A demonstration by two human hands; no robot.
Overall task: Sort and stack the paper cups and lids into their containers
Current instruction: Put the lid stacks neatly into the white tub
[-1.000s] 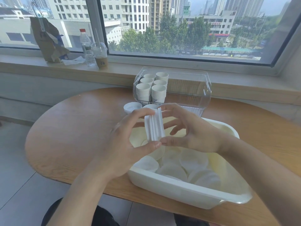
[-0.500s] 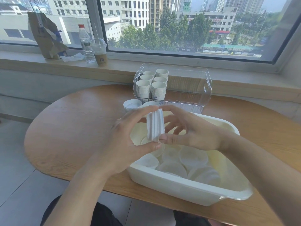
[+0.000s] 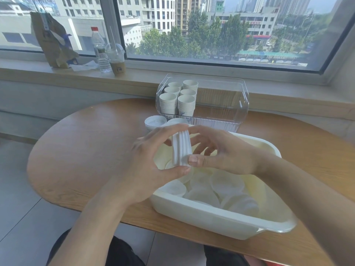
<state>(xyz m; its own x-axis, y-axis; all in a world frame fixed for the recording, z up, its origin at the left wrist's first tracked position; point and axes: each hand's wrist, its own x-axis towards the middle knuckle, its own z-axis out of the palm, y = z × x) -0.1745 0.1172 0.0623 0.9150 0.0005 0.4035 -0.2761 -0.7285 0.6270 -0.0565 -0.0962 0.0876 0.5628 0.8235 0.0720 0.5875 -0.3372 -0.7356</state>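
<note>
Both hands hold a small stack of white lids (image 3: 181,148) on edge above the white tub (image 3: 221,217). My left hand (image 3: 151,166) pinches the stack from the left, thumb under it and fingers over the top. My right hand (image 3: 217,150) presses it from the right, thumb at the lower edge. Several loose white lids (image 3: 217,191) lie in the tub. Behind it, a clear bin (image 3: 226,104) holds several stacks of white paper cups (image 3: 178,100) in its left half. Two piles of lids (image 3: 155,121) stand on the table left of the bin's front.
The wooden table (image 3: 86,150) has a rounded left end and a near edge by my lap. On the window sill at the back left stand a brown paper bag (image 3: 51,39), a water bottle (image 3: 99,50) and a plastic drink cup (image 3: 116,58).
The lid stack has stayed between both hands, tilting slightly as the fingers shift around it. The view has dipped a little; nothing on the table has moved.
</note>
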